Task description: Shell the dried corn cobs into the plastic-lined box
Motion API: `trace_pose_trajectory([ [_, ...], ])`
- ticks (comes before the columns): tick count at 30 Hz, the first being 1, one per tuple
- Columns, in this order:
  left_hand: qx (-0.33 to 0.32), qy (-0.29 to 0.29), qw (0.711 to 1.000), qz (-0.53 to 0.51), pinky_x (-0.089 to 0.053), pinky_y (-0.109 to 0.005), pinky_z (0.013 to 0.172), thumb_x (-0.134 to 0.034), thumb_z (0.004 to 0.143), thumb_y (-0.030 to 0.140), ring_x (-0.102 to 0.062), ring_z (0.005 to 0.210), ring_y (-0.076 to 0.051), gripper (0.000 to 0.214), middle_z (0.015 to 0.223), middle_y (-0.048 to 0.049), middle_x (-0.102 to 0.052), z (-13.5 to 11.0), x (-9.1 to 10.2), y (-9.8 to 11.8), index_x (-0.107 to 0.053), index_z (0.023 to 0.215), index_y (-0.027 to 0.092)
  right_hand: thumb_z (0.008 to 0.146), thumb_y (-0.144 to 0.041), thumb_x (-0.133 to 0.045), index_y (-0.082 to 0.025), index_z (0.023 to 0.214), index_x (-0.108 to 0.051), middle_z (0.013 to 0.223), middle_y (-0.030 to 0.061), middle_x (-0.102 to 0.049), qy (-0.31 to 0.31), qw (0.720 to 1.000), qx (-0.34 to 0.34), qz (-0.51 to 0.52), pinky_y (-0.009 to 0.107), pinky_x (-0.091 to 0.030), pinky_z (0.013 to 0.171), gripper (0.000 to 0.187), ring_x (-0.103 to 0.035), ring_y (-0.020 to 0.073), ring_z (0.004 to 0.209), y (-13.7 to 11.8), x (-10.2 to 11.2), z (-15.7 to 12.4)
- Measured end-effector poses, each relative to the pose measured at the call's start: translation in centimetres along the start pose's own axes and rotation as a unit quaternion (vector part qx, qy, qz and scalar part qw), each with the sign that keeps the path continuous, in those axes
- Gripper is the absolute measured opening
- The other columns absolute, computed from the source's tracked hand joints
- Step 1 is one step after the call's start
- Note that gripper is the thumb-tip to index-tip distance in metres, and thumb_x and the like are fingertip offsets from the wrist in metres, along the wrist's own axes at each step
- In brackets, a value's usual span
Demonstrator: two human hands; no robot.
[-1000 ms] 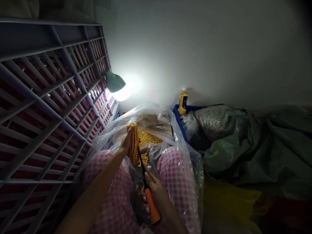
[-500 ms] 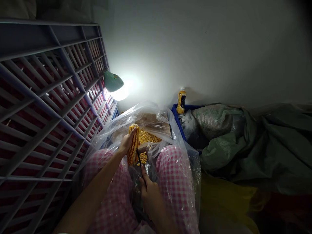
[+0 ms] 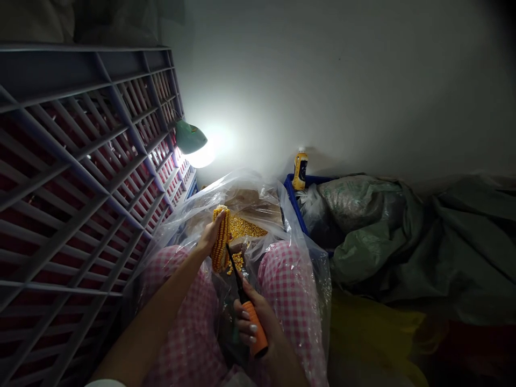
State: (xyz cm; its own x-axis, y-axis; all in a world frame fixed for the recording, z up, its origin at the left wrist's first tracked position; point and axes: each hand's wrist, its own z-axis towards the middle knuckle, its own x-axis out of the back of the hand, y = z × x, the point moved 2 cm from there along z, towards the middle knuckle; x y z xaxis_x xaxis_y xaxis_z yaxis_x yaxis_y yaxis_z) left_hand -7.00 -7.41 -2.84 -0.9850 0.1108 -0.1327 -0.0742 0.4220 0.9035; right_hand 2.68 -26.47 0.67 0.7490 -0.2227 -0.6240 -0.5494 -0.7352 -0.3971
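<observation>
My left hand (image 3: 208, 237) is closed round an ear of corn (image 3: 221, 236), which stands nearly upright above my left knee. Its yellow kernels still cover most of the side facing me. In my right hand (image 3: 258, 314) is a screwdriver-like tool (image 3: 255, 328) with an orange handle and a thin dark shaft. The shaft slants up left, its tip close to the lower right side of the ear; whether it touches I cannot tell. Loose kernels (image 3: 237, 262) lie just behind the shaft, and a larger pile of kernels (image 3: 246, 228) lies farther back in the clear plastic bag (image 3: 258, 180).
A slatted plastic crate (image 3: 121, 161) rises at the left, with a lit lamp (image 3: 192, 141) on its far corner. To the right, a blue bin (image 3: 289, 185) holds a yellow bottle (image 3: 300, 169) and bags. Dark green sheeting (image 3: 463, 242) lies beyond. Plastic covers my checked trouser legs (image 3: 290, 285).
My right hand has turned and shifted slightly down, so the tool's orange handle now shows. The ear of corn in my left hand has hardly moved. The view has shifted slightly.
</observation>
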Motion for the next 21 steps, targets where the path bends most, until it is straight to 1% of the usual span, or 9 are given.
trace_pose_trajectory([
  [2,0.009,-0.004,1.000,-0.008,-0.045,-0.026,0.040,-0.052,0.068,0.068,-0.058,0.045,-0.018,0.054,0.052,-0.0057,-0.061,-0.1,0.0,-0.1,-0.055,0.076,0.014,0.085,-0.052,-0.043,-0.018,0.128,-0.046,0.040,-0.0093,-0.042,0.049,0.991,0.074,-0.100,0.016,-0.032,0.028,0.054,-0.035,0.0067,0.025,0.2,0.4,0.2],
  [4,0.011,-0.007,1.000,-0.002,-0.045,-0.027,0.040,-0.052,0.068,0.068,-0.059,0.046,-0.019,0.054,0.053,-0.0058,-0.062,-0.2,0.0,-0.2,-0.055,0.076,0.015,0.084,-0.047,-0.048,-0.022,0.135,-0.038,0.038,-0.0094,-0.044,0.117,0.952,0.137,-0.246,0.017,-0.033,0.027,0.058,-0.039,0.0089,0.024,0.4,0.8,0.3],
  [6,0.009,-0.009,1.000,0.016,-0.045,-0.027,0.040,-0.054,0.067,0.067,-0.059,0.046,-0.019,0.053,0.053,-0.0060,-0.062,-0.2,0.0,-0.4,-0.055,0.075,0.015,0.085,-0.044,-0.046,-0.022,0.137,-0.038,0.036,-0.0093,-0.043,0.160,0.908,0.162,-0.351,0.017,-0.030,0.025,0.057,-0.039,0.0097,0.022,0.5,1.0,0.4],
  [8,0.001,-0.008,0.999,0.036,-0.045,-0.026,0.041,-0.054,0.068,0.067,-0.059,0.046,-0.019,0.053,0.053,-0.0063,-0.062,0.0,0.2,-0.6,-0.056,0.074,0.014,0.085,-0.043,-0.046,-0.021,0.137,-0.037,0.035,-0.0093,-0.042,0.160,0.902,0.160,-0.367,0.017,-0.029,0.025,0.057,-0.039,0.0095,0.023,0.3,1.0,0.4],
  [13,-0.024,0.013,0.998,0.060,-0.046,-0.026,0.042,-0.054,0.067,0.067,-0.059,0.047,-0.019,0.053,0.054,-0.0058,-0.062,0.5,0.5,-1.0,-0.057,0.073,0.015,0.083,-0.049,-0.049,-0.021,0.142,-0.024,0.038,-0.0100,-0.044,0.085,0.974,0.099,-0.184,0.017,-0.034,0.029,0.070,-0.039,0.0084,0.026,-0.1,0.8,0.6],
  [15,-0.019,0.019,0.998,0.056,-0.046,-0.027,0.042,-0.054,0.066,0.067,-0.060,0.047,-0.020,0.053,0.054,-0.0059,-0.062,0.6,0.6,-1.1,-0.056,0.073,0.015,0.083,-0.049,-0.048,-0.024,0.137,-0.032,0.042,-0.0092,-0.047,0.039,0.992,0.073,-0.098,0.016,-0.033,0.029,0.061,-0.038,0.0077,0.027,-0.3,0.7,0.6],
  [17,-0.016,0.018,0.998,0.050,-0.046,-0.027,0.042,-0.054,0.066,0.067,-0.060,0.047,-0.020,0.053,0.054,-0.0061,-0.062,0.6,0.5,-1.1,-0.056,0.074,0.015,0.087,-0.049,-0.041,-0.018,0.113,-0.055,0.041,-0.0079,-0.045,-0.007,1.000,0.021,-0.014,0.014,-0.028,0.029,0.043,-0.035,0.0059,0.026,-0.7,0.7,0.4],
  [18,-0.017,0.016,0.999,0.049,-0.046,-0.027,0.042,-0.053,0.067,0.067,-0.060,0.047,-0.020,0.053,0.055,-0.0063,-0.063,0.6,0.4,-1.1,-0.056,0.075,0.015,0.089,-0.049,-0.036,-0.014,0.093,-0.061,0.039,-0.0073,-0.042,-0.026,0.999,-0.012,0.026,0.013,-0.025,0.029,0.044,-0.031,0.0045,0.026,-0.9,0.7,0.3],
  [21,-0.023,0.018,0.999,0.044,-0.046,-0.026,0.043,-0.054,0.068,0.066,-0.060,0.048,-0.019,0.052,0.056,-0.0059,-0.063,0.5,0.2,-0.9,-0.057,0.075,0.015,0.092,-0.052,-0.020,-0.013,0.054,-0.050,0.034,-0.0079,-0.030,-0.059,0.988,-0.077,0.124,0.011,-0.017,0.029,0.062,-0.020,0.0007,0.025,-1.3,0.4,0.1],
])
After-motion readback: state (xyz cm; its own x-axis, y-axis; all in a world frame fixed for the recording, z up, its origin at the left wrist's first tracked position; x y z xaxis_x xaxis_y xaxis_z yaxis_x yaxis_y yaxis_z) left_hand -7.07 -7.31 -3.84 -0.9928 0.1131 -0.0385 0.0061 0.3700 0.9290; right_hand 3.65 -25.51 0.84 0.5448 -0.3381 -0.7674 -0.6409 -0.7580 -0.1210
